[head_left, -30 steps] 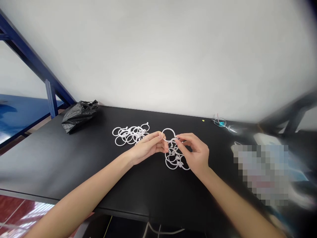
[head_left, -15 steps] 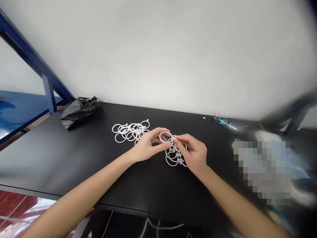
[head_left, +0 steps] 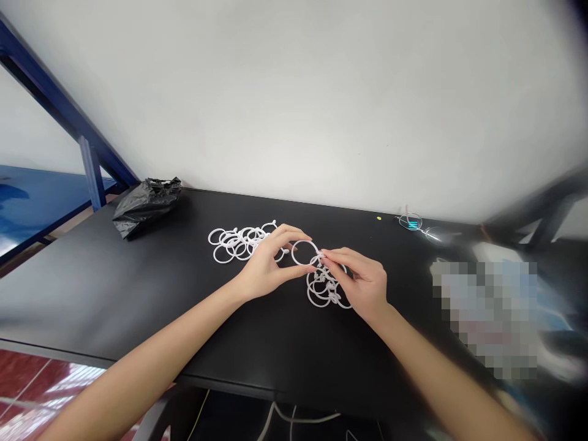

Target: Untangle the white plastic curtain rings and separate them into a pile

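Note:
One white plastic ring is held upright between my two hands above the black table. My left hand grips its left and lower edge with thumb and fingers. My right hand pinches the ring's clasp on its right side. Directly below, a cluster of linked white rings lies on the table, partly hidden by my right hand. A second pile of loose white rings lies to the left, just behind my left hand.
A crumpled black plastic bag sits at the table's back left. A small clear and teal object lies at the back right near the wall. A blurred patch covers things on the right. Blue metal framing stands to the left.
The held ring has turned from tilted flat to upright and facing me. My left fingers have spread around its rim. The view shifted slightly.

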`<state>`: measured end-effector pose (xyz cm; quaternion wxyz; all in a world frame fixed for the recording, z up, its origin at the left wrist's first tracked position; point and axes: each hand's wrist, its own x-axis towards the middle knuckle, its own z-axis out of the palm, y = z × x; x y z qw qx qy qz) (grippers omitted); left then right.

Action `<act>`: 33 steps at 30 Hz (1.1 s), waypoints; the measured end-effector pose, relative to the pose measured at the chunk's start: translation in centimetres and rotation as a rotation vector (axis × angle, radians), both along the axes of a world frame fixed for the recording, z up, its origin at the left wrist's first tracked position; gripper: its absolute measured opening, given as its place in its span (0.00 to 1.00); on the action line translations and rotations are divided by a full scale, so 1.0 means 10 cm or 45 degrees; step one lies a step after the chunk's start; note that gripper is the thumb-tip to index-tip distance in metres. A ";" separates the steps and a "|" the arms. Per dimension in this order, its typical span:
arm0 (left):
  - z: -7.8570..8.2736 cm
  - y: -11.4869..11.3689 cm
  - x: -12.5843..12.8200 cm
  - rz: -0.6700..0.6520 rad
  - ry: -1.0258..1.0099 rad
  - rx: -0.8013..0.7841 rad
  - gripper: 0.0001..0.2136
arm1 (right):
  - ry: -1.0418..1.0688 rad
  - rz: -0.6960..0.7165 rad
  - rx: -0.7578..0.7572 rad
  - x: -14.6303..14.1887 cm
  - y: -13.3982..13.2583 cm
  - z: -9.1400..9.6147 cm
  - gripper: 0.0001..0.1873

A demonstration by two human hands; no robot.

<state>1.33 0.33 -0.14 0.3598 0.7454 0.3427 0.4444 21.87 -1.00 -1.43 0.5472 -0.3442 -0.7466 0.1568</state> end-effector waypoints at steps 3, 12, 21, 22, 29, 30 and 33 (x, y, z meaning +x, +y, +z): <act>-0.01 0.00 0.00 0.000 -0.007 0.000 0.18 | -0.011 0.006 -0.003 0.01 0.00 0.00 0.10; -0.01 0.00 0.00 -0.014 -0.018 -0.026 0.18 | 0.043 -0.003 -0.077 -0.01 -0.01 -0.02 0.17; -0.03 0.04 -0.02 0.040 0.035 0.014 0.19 | 0.083 -0.105 -0.190 -0.01 -0.02 -0.01 0.22; -0.02 0.06 -0.04 0.045 0.077 0.044 0.18 | 0.084 -0.113 -0.188 -0.01 -0.02 0.00 0.21; -0.03 0.26 -0.36 0.337 0.767 0.483 0.19 | 0.116 -0.131 -0.159 -0.04 -0.02 0.00 0.18; -0.05 0.28 -0.38 0.351 0.848 0.476 0.19 | 0.117 -0.130 -0.162 -0.04 -0.02 0.00 0.18; -0.11 0.32 -0.42 0.355 1.018 0.451 0.19 | 0.120 -0.132 -0.169 -0.04 -0.01 -0.01 0.16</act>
